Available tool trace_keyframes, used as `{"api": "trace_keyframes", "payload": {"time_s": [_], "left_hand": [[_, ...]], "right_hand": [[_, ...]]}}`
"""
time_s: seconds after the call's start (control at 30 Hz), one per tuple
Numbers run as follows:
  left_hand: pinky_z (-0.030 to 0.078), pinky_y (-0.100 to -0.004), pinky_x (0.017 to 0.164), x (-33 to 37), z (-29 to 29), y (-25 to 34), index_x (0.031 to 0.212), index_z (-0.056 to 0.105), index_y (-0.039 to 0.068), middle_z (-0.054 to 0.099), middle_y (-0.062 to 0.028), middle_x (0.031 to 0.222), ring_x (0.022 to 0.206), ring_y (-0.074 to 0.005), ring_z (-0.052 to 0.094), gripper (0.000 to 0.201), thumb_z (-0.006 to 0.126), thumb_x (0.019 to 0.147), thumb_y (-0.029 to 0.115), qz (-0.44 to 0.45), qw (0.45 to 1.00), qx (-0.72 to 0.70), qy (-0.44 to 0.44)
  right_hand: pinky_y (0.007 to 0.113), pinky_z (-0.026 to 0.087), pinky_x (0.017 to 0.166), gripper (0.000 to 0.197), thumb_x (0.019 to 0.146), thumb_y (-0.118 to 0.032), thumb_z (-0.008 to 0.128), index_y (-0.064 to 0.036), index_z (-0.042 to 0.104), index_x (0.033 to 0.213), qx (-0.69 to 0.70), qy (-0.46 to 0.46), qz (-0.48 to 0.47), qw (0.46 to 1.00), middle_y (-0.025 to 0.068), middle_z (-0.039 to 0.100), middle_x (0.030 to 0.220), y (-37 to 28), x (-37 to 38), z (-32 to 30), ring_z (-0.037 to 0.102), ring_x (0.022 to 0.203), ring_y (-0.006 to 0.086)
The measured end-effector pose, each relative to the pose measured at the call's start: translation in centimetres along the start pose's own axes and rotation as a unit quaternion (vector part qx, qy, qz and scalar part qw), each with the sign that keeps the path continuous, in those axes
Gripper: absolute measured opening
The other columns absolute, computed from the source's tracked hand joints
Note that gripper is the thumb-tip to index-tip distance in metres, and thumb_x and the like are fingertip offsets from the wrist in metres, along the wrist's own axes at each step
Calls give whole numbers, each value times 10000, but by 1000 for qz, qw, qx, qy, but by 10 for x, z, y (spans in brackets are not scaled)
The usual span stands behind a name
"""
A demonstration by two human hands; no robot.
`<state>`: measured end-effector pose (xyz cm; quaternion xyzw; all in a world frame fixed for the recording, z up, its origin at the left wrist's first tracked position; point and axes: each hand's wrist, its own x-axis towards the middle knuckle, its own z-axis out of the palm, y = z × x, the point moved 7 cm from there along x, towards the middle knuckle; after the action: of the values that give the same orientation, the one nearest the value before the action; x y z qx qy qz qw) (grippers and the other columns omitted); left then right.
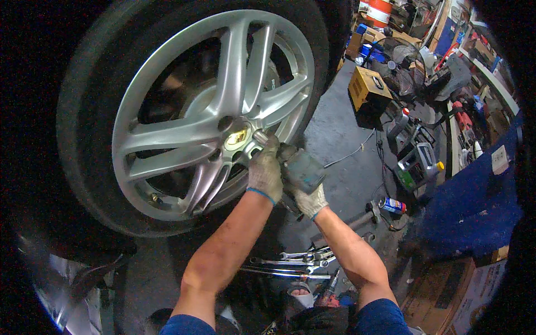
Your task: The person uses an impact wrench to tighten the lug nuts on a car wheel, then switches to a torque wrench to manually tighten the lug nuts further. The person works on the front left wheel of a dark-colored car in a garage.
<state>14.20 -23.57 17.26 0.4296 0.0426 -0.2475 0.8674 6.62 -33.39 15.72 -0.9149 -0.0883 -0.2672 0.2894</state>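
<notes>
A silver alloy wheel (231, 72) with a black tyre (84, 117) fills the upper left. At its hub is a centre cap (236, 137) with a bright, yellowish face. My right hand (310, 201), in a pale knitted glove, is closed round the lower part of a dark impact wrench (303, 170). My left hand (265, 174), gloved alike, closes round the front of the wrench by its metal socket (260, 137). The socket lies at the hub, beside the cap. My fingers hide the socket's far end, so whether it sits on a lug nut cannot be seen.
Several spanners (304, 261) lie on the floor between my forearms. To the right are a spray can (392, 205), a grey jug (417, 166), a yellow box-shaped unit (369, 92) and a fan (397, 64). Cables trail nearby. A cardboard box (446, 296) stands lower right.
</notes>
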Motion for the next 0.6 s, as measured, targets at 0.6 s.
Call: {"api": "trace_keyframes", "payload": {"time_s": [0.6], "left_hand": [[505,-391,1046,27,-31,5,1348,600,104,642,-83,1304,1092,-240,620,385,533,1076,367,-27,996,3,-89]], "right_hand": [[470,479,1033,377,942,-248,670,-120,687,1296,-26,-46,202,978,138,710,1241,44,-132,-79,646,1149,341]]}}
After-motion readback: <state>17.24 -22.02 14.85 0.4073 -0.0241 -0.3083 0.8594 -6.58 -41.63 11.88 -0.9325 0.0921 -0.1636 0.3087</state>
